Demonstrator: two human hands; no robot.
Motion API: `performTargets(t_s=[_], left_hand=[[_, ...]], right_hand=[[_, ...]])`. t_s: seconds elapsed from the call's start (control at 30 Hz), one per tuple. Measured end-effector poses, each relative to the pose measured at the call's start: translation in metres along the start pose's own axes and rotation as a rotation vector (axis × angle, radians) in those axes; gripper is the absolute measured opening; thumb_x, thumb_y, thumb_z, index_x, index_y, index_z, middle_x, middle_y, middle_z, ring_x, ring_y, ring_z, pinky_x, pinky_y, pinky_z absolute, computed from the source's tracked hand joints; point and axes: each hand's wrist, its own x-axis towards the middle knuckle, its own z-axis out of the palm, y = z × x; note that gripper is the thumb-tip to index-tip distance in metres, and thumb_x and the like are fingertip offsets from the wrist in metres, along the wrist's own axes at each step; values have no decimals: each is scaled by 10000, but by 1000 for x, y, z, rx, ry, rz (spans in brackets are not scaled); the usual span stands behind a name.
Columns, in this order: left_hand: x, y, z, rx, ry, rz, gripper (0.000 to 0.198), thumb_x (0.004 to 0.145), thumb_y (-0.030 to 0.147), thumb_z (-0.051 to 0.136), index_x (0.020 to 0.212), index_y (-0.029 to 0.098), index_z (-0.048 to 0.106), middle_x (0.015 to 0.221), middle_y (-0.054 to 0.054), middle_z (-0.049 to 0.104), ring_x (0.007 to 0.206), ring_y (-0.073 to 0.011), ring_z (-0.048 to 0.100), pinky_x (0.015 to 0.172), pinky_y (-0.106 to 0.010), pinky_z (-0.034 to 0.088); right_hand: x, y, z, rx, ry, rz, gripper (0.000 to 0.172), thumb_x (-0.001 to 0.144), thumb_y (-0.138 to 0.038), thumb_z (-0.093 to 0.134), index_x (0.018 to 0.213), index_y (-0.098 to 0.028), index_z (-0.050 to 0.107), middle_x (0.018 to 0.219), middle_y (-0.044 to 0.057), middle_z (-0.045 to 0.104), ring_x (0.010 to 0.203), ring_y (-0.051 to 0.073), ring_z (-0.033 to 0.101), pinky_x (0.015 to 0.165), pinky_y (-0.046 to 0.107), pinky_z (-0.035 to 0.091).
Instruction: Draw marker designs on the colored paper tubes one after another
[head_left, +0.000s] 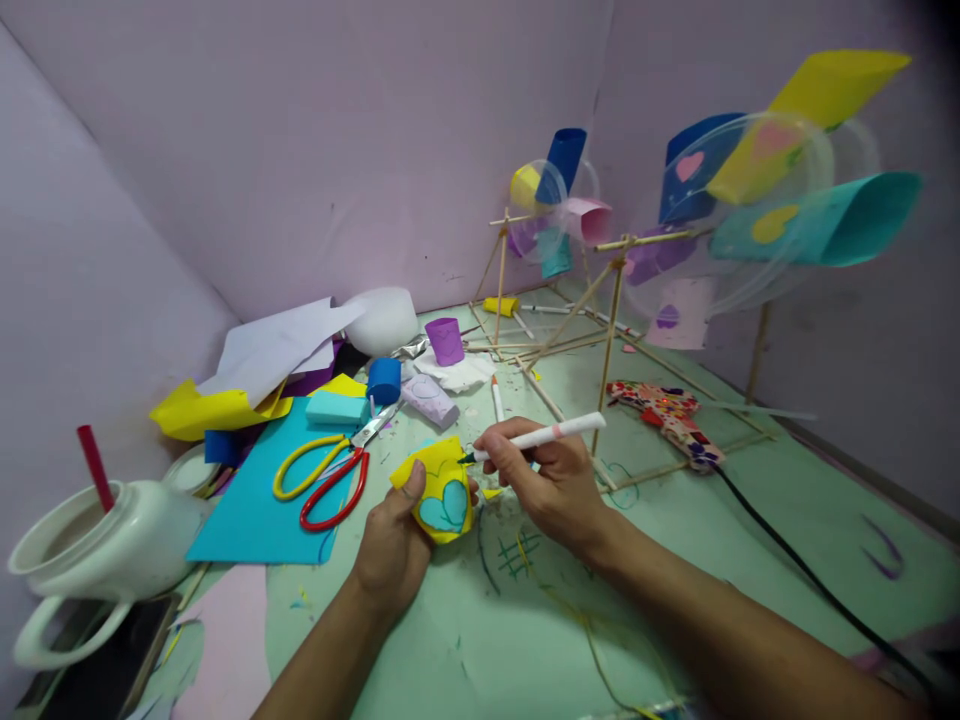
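My left hand grips a yellow paper piece by its left side, thumb on the front and fingertips showing at its right edge. A light-blue paper heart with a dark outline sits on the yellow face, and a line curves above it. In my right hand is a white marker pen, its dark tip at the upper right of the yellow paper. Whether the tip touches the paper I cannot tell. Scissors with yellow and red handles lie left of my hands.
Two paper pinwheels on stick frames stand at the back right. A patterned glue gun with a black cord lies right. A white teapot-like vessel, a blue sheet, paper scraps and a purple paper cup shape occupy the left and middle.
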Motion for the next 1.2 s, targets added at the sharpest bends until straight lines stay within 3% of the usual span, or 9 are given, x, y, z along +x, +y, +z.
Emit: performTargets(t_s=[0.4, 1.2], left_hand=[[0, 0, 1, 15, 35, 18, 249, 816, 270, 588, 984, 105, 668, 876, -108, 730, 902, -276, 667, 833, -413, 527], [-1, -2, 1, 27, 33, 13, 174, 727, 257, 686, 821, 111, 695, 847, -105, 735, 947, -296, 654, 840, -406, 525]], right_hand=[[1, 4, 0, -63, -36, 28, 179, 843, -274, 540, 759, -161, 650, 597, 12, 631, 478, 97, 557, 439, 200, 455], [-3, 9, 3, -19, -51, 53, 160, 845, -282, 561, 793, -166, 658, 638, 17, 640, 517, 108, 580, 467, 211, 490]])
